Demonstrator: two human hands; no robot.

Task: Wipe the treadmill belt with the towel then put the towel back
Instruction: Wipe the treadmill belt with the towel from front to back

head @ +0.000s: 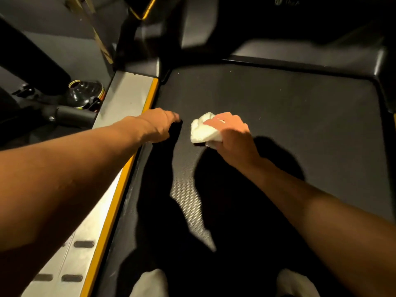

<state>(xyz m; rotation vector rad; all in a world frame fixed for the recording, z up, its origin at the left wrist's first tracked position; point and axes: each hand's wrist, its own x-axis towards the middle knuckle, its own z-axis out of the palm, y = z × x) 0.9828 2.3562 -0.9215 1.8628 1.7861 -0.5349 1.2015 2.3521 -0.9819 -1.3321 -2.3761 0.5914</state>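
Your right hand [231, 133] grips the crumpled white cloth towel [202, 130] and presses it onto the black textured treadmill belt [300, 114], near the middle of the view. Your left hand [158, 125] rests on the belt at 9 o'clock from the towel, just beside it, fingers bent. Nothing shows in it, though I cannot tell whether it is clenched or only braced.

To wipe well, flatten the bunched towel so more cloth meets the belt, and press through your palm rather than your fingertips. Work in overlapping strokes across the width. The pale specks toward 1 o'clock suggest that side needs passes yet. Lift your left hand out of the way when the strokes reach the belt's left edge.

The belt's weave looks grippy, so the cloth will likely drag; use steady pressure. Deep shadows from your arms hide the belt toward 6 o'clock, where your knees in light trousers [150, 284] rest. A silver side rail [128, 97] with a yellow edge strip [150, 97] runs from 7 to 11 o'clock. The black motor cover [278, 50] sits at 12 o'clock. A shiny clear object, perhaps a bottle [85, 93], lies at 10 o'clock.
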